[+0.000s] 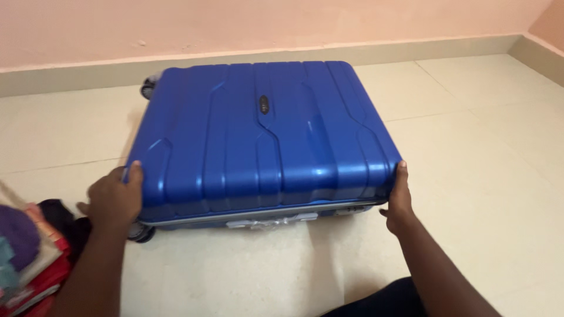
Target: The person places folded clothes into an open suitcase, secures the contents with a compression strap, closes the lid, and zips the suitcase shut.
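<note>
A blue hard-shell suitcase point(264, 135) lies flat and closed on the tiled floor, with its ribbed lid facing up. My left hand point(114, 199) grips its near left corner, with the thumb on top, just above a wheel point(141, 233). My right hand point(398, 196) presses against the near right corner, fingers along the side. A light handle and a lock show on the near edge between my hands. Another wheel point(148, 85) shows at the far left corner.
A stack of folded clothes point(26, 258) in red, purple and other colours sits at the lower left beside my left arm. A pink wall point(264, 23) with a beige skirting runs behind the suitcase. Beige floor tiles point(482, 147) spread to the right.
</note>
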